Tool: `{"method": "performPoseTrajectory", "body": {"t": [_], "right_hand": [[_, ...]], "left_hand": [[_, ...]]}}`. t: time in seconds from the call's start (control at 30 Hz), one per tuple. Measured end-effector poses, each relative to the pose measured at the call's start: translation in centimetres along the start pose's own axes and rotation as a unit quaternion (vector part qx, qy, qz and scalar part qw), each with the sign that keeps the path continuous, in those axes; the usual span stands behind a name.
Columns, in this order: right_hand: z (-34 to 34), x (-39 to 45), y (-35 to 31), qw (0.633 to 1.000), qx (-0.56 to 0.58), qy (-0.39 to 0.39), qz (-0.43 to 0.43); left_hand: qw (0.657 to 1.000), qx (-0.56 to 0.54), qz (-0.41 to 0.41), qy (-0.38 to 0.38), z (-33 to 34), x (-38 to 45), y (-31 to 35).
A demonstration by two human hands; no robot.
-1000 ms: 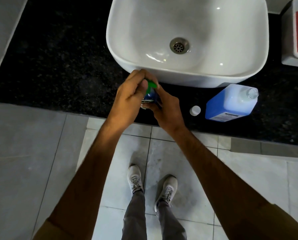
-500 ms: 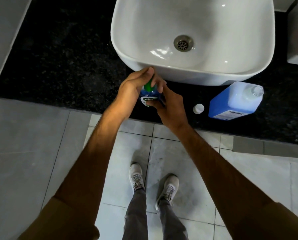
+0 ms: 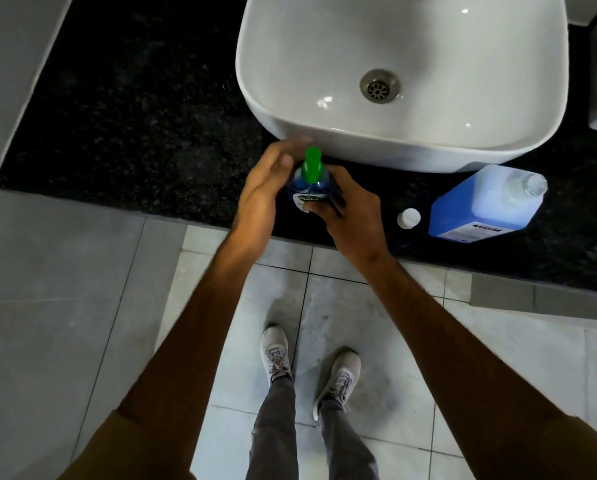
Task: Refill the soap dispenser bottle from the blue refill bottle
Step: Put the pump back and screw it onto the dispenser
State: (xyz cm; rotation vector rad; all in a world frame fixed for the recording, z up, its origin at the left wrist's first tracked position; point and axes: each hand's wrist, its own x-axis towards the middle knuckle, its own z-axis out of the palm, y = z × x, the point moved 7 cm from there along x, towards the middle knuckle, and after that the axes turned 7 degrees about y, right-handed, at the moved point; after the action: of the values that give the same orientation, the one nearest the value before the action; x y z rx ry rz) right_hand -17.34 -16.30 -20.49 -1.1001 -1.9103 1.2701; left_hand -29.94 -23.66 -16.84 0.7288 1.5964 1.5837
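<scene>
Dispenser bottle sits upright on the dark counter, gripped by my right hand, fingers curled round its body and label. Green pump is on top of it and looks seated. My left hand is just left of the pump, fingers loose and blurred, holding nothing; can't tell whether it touches the pump. Blue liquid shows inside the dispenser, so I judge the pour is done and I'm at the closing step, screwing the pump down or just finished. Right of my right hand, near, the white cap lies loose on the counter. Just beyond it the blue refill bottle lies tilted, neck open and uncapped. Beyond my hands, the white basin. Next move probably: check the pump is tight, let go, then reach right for the cap and close the refill bottle before it spills.
</scene>
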Motion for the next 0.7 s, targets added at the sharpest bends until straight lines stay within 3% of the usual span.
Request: {"method": "performPoseTrajectory", "body": {"t": [0.2,0.4,0.7], "right_hand": [[1.3,0.1,-0.1,1.000,-0.002,0.000,-0.005],[5.8,0.9,-1.5,1.000,-0.004,-0.009,-0.013],[9.2,1.2,-1.8,1.000,-0.014,-0.026,-0.006]], "left_hand": [[0.985,0.169,0.005,-0.011,-3.5,-1.7,-3.1],[0.987,0.148,-0.005,0.067,-8.2,0.3,-3.0],[0.984,0.159,0.000,0.083,-11.3,0.3,-3.2]]}}
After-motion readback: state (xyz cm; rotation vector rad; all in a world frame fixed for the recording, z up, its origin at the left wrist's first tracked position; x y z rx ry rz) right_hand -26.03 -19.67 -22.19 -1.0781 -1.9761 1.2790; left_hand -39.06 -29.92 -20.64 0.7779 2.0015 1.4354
